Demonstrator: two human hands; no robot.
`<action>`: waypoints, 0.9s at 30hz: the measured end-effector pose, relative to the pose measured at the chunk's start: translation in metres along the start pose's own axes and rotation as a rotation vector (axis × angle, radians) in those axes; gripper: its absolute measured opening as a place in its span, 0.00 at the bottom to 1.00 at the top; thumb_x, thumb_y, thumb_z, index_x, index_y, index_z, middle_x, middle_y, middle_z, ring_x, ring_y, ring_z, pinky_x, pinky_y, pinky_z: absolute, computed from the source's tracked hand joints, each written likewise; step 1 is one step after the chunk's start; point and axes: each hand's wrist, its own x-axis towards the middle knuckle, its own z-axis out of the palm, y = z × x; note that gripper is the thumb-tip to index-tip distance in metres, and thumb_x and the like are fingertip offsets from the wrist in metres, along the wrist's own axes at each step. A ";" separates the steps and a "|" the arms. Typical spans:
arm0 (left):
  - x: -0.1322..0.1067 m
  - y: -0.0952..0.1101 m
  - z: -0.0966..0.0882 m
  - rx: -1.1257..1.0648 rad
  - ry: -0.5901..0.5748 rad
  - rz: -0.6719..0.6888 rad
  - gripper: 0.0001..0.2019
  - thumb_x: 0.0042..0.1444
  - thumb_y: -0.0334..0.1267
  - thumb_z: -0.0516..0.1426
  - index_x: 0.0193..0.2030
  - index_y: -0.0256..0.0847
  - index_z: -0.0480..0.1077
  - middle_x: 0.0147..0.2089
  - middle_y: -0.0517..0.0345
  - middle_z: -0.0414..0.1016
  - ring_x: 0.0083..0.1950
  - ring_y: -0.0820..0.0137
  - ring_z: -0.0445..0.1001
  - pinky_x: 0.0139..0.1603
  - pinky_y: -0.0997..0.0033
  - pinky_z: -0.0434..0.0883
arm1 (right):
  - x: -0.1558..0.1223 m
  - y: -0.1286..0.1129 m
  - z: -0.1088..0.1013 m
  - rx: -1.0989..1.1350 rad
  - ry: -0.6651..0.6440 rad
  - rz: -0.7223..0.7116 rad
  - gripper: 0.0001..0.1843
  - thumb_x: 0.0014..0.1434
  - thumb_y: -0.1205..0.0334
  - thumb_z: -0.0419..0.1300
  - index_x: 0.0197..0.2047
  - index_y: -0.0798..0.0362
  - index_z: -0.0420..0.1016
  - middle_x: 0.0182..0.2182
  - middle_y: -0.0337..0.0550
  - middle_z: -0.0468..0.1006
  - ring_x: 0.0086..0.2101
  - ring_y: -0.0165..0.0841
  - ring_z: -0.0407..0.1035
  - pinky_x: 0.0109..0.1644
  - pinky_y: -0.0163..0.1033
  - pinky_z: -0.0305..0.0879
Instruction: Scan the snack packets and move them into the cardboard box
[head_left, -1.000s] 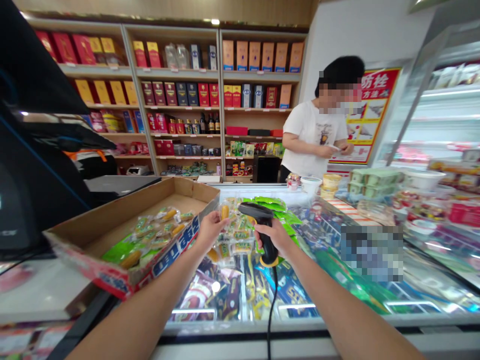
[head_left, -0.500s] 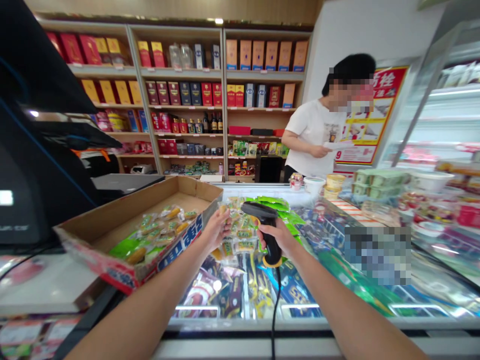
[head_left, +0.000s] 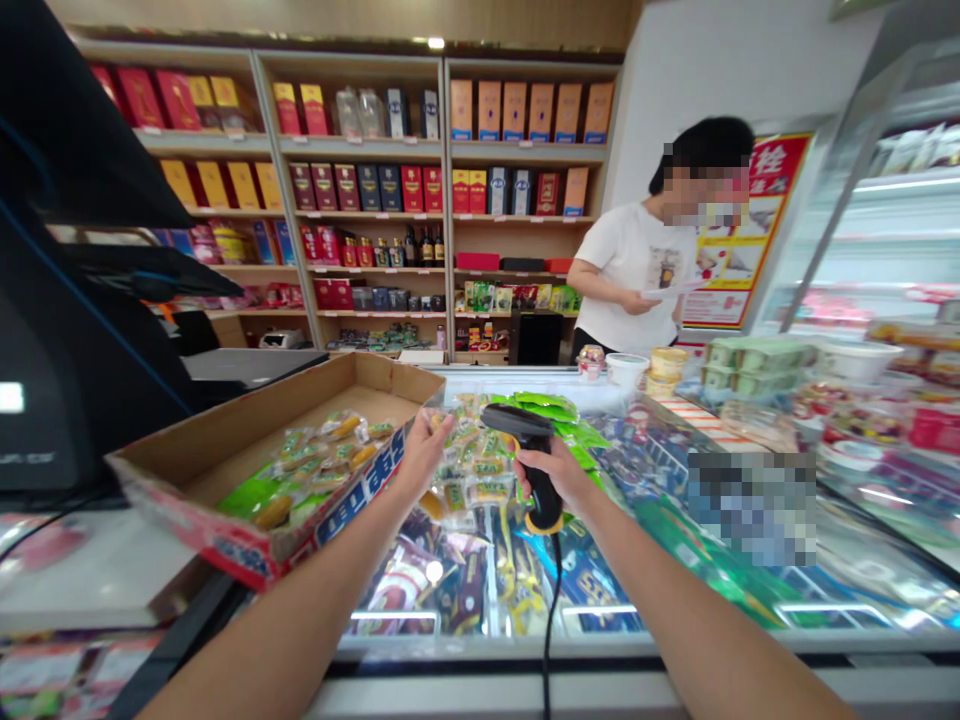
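Head view, stock on and about a glass-topped freezer case.

Item: left hand. Fingers drawn together at the left edge of the packets; whether they grip one cannot be told.

Item: right hand. Fingers wrapped round the handle of a black pistol-shaped barcode scanner with yellow trim. Scanner head points toward the left hand; a thin black cord runs down from the handle, between the forearms. The two hands stand apart from each other.

Item: small clear plastic packets with yellow contents and green print, laid out on the glass between the hands.

Item: bright green flat packets, overlapping, just beyond the scanner.

Item: shallow brown cardboard box, red and blue printing outside, left of the left hand; inside, more clear packets of the same kind.

Item: large black monitor, far left of the hands, above a white desk.

Item: white round tub and stacked yellow tubs, beyond the right hand; pale green egg cartons farther right.

Item: person in a white T-shirt, beyond the right hand, with a white paper sheet.
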 end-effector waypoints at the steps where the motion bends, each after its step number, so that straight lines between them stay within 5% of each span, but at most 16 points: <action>1: -0.001 0.001 0.001 -0.034 -0.024 -0.025 0.24 0.42 0.58 0.63 0.36 0.41 0.66 0.23 0.68 0.65 0.22 0.77 0.65 0.25 0.77 0.65 | 0.000 0.000 0.000 0.005 0.001 0.001 0.15 0.46 0.55 0.66 0.34 0.56 0.72 0.18 0.36 0.72 0.16 0.27 0.64 0.20 0.33 0.64; 8: -0.007 0.007 0.005 -0.157 -0.072 -0.177 0.29 0.23 0.48 0.72 0.34 0.34 0.74 0.27 0.61 0.73 0.25 0.75 0.71 0.28 0.74 0.71 | 0.001 0.000 -0.001 0.018 0.022 -0.004 0.18 0.44 0.53 0.66 0.35 0.55 0.72 0.18 0.35 0.71 0.15 0.27 0.63 0.19 0.33 0.64; 13: -0.006 0.004 0.006 -0.131 -0.061 -0.198 0.25 0.26 0.47 0.72 0.29 0.35 0.72 0.19 0.66 0.67 0.20 0.76 0.67 0.20 0.77 0.63 | 0.000 0.000 -0.001 0.011 0.014 0.012 0.17 0.45 0.54 0.66 0.35 0.55 0.71 0.18 0.36 0.72 0.16 0.28 0.64 0.20 0.34 0.65; 18: -0.006 0.000 0.007 -0.395 -0.083 -0.282 0.26 0.25 0.39 0.73 0.26 0.39 0.62 0.24 0.63 0.72 0.31 0.69 0.78 0.39 0.68 0.74 | 0.003 0.001 -0.001 0.007 0.051 -0.005 0.16 0.45 0.54 0.66 0.34 0.55 0.71 0.17 0.35 0.71 0.15 0.28 0.63 0.19 0.34 0.65; 22: -0.006 -0.005 0.007 -0.393 -0.055 -0.259 0.25 0.25 0.38 0.72 0.33 0.37 0.69 0.29 0.62 0.74 0.29 0.73 0.75 0.34 0.72 0.71 | 0.005 -0.001 -0.003 0.002 0.151 0.010 0.15 0.45 0.53 0.66 0.31 0.55 0.71 0.16 0.35 0.71 0.15 0.28 0.63 0.19 0.35 0.64; 27: -0.005 -0.006 0.009 -0.441 0.010 -0.214 0.24 0.23 0.39 0.72 0.32 0.35 0.75 0.27 0.59 0.76 0.26 0.76 0.70 0.29 0.74 0.67 | 0.006 0.000 -0.002 -0.006 0.109 0.054 0.15 0.44 0.54 0.67 0.30 0.55 0.71 0.16 0.35 0.71 0.15 0.28 0.63 0.18 0.35 0.64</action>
